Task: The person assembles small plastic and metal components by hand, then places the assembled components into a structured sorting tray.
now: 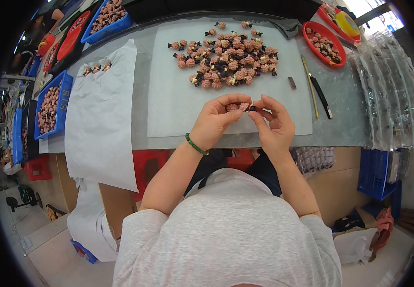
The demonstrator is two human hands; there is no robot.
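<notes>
Between my two hands is a small figurine (238, 107) with pink curly hair and a dark lower part. My left hand (215, 117), with a green bead bracelet at the wrist, pinches its pink end. The fingertips of my right hand (275, 120) close on its dark end. Both hands are just above the near part of a white sheet (168, 110). Beyond them, a loose pile of similar figurines (233, 57) lies on that sheet. Fingers partly cover the held piece, so its details are hidden.
Right of the sheet lie a black-handled knife (321, 97), a thin yellow stick (310, 88) and a small dark block (291, 83). A red bowl (344, 60) of figurines stands behind. White paper (99, 115) with several figurines, a blue bin (65, 95) and stacked clear trays (384, 91) flank the table.
</notes>
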